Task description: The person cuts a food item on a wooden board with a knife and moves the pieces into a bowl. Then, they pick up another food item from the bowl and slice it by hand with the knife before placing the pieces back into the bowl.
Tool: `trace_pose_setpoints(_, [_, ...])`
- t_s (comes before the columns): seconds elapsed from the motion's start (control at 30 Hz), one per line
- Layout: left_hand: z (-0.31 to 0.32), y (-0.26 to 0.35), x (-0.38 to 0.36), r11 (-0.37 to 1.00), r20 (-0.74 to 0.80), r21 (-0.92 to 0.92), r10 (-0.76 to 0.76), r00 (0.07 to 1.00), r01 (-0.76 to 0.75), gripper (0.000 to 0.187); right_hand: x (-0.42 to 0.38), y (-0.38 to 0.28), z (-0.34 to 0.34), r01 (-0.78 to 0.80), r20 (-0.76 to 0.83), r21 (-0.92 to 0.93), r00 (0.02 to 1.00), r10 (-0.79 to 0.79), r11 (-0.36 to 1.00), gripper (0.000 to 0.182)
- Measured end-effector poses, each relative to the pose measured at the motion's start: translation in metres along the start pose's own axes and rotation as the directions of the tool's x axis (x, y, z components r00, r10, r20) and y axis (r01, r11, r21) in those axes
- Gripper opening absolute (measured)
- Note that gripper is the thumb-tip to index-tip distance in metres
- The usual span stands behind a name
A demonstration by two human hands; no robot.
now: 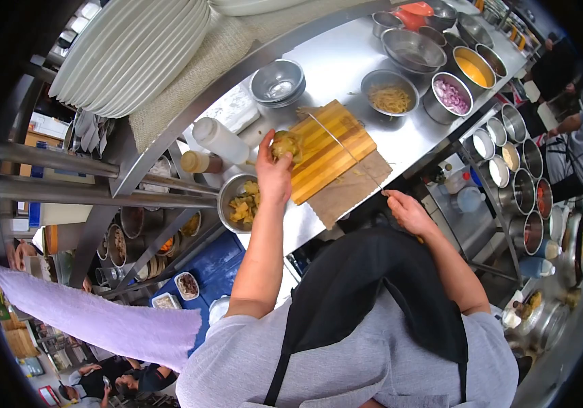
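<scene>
My left hand (276, 170) is closed around a yellowish-green food piece (287, 145) at the left edge of the wooden cutting board (335, 146). In my right hand (410, 214) is the handle of a long thin knife (347, 151), its blade reaching across the board toward the upper left. Under the board lies a brown cloth (356, 187). A metal bowl (222, 202) with yellow-green cut pieces (244, 206) stands just left of my left forearm.
Two squeeze bottles (220, 139) and stacked metal bowls (278, 81) stand behind my left hand. Bowls of shredded food (390, 98) and chopped purple onion (451, 95) are at the upper right. Plates (135, 54) fill the upper-left shelf. A co-worker (580, 136) stands at far right.
</scene>
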State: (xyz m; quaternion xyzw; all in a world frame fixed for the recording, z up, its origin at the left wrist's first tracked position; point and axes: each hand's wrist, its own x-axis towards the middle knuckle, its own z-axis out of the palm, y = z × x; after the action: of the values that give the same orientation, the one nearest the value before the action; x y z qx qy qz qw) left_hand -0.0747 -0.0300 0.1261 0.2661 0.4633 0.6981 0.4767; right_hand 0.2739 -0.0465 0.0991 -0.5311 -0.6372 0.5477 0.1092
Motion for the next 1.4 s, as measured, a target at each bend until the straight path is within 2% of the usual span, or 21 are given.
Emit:
trace_pose_setpoints(0.03, [-0.002,-0.008,0.003,0.955,0.011,0.28,0.094,0.995,-0.094,0.061,0.0,0.001,-0.001,-0.025,-0.016,-0.007,1.0,0.025,1.0,0.058])
trace_pose_setpoints(0.07, [-0.005,-0.017,0.005,0.958,0.009,0.273,0.092,0.996,-0.091,0.061,0.0,0.003,-0.003,-0.029,-0.017,-0.013,0.999,0.029,0.999,0.058])
trace_pose_setpoints(0.1, [-0.005,-0.024,0.005,0.885,-0.013,0.452,0.127,0.992,-0.107,0.062,-0.002,-0.002,-0.005,-0.046,0.003,-0.022,0.999,0.046,0.999,0.058])
trace_pose_setpoints(0.17, [-0.009,-0.049,0.008,0.632,0.013,0.753,0.266,0.964,-0.185,0.059,0.0,-0.002,-0.004,-0.075,0.021,-0.028,0.997,0.076,0.997,0.059])
trace_pose_setpoints(0.2, [-0.009,-0.064,0.01,0.634,0.014,0.753,0.254,0.967,-0.177,0.059,0.009,0.003,-0.003,-0.039,0.032,-0.097,0.999,0.042,0.995,0.059])
trace_pose_setpoints(0.27, [-0.008,-0.09,0.011,0.41,0.113,0.883,0.288,0.951,-0.229,0.054,0.02,0.007,0.004,-0.009,0.044,-0.157,0.999,0.016,0.987,0.06])
trace_pose_setpoints(0.33, [-0.008,-0.108,0.012,0.432,0.147,0.853,0.337,0.93,-0.292,0.049,0.032,0.0,0.011,0.072,0.046,-0.246,0.997,-0.062,0.967,0.063])
trace_pose_setpoints(0.43, [-0.006,-0.115,0.005,0.409,0.095,0.889,0.269,0.958,-0.204,0.048,0.043,-0.006,0.015,0.0,0.111,-0.245,0.993,0.028,0.97,0.061])
trace_pose_setpoints(0.53, [-0.017,-0.11,0.008,0.5,0.083,0.84,0.263,0.961,-0.209,0.041,0.042,-0.024,0.015,-0.126,0.204,-0.158,0.966,0.157,0.979,0.054])
trace_pose_setpoints(0.6, [-0.019,-0.1,0.014,0.871,-0.156,0.425,-0.196,0.968,0.245,0.033,0.05,0.005,0.014,-0.144,0.226,-0.069,0.962,0.156,0.987,0.046])
trace_pose_setpoints(0.67, [-0.014,-0.1,0.016,0.912,-0.228,0.292,-0.228,0.947,0.29,0.026,0.051,0.025,0.01,-0.157,0.209,0.028,0.967,0.147,0.987,0.043])
trace_pose_setpoints(0.73, [-0.021,-0.109,0.019,0.597,-0.284,0.767,-0.014,0.959,0.236,0.026,0.048,0.027,0.008,-0.168,0.2,0.124,0.97,0.141,0.978,0.039])
trace_pose_setpoints(0.77, [-0.028,-0.11,0.017,0.594,-0.295,0.767,-0.007,0.955,0.241,0.026,0.048,0.027,0.004,-0.162,0.202,0.136,0.97,0.133,0.977,0.039])
trace_pose_setpoints(0.83, [-0.031,-0.095,0.004,0.252,-0.019,0.965,0.336,0.942,-0.071,0.027,0.048,0.018,-0.004,-0.176,0.235,0.154,0.962,0.137,0.972,0.038])
trace_pose_setpoints(0.87, [-0.033,-0.092,0.001,0.247,-0.03,0.967,0.338,0.941,-0.058,0.027,0.047,0.012,-0.005,-0.176,0.25,0.152,0.959,0.135,0.973,0.038])
trace_pose_setpoints(0.93, [-0.037,-0.084,-0.004,0.366,0.254,0.861,0.292,0.922,-0.353,0.031,0.044,-0.002,-0.005,-0.138,0.282,0.139,0.955,0.094,0.981,0.047])
trace_pose_setpoints(0.97, [-0.034,-0.082,-0.01,0.343,0.304,0.859,0.254,0.918,-0.38,0.031,0.042,-0.012,-0.004,-0.14,0.296,0.138,0.95,0.094,0.98,0.047])
trace_pose_setpoints(1.13, [-0.028,-0.118,-0.018,0.339,0.205,0.885,0.333,0.92,-0.32,0.025,0.035,-0.046,0.003,-0.058,0.331,0.086,0.943,0.026,0.995,0.073])
trace_pose_setpoints(1.23, [-0.015,-0.12,-0.024,0.539,-0.034,0.832,0.285,0.958,-0.13,0.024,0.039,-0.046,0.009,-0.04,0.331,0.101,0.943,0.004,0.994,0.075])
trace_pose_setpoints(1.37, [-0.02,-0.114,-0.022,0.609,-0.053,0.783,0.268,0.962,-0.127,0.025,0.043,-0.053,0.011,-0.054,0.338,0.067,0.941,0.028,0.996,0.073])
trace_pose_setpoints(1.4, [-0.027,-0.115,-0.022,0.499,0.043,0.837,0.348,0.937,-0.223,0.025,0.042,-0.055,0.012,-0.049,0.336,0.054,0.941,0.028,0.997,0.073])
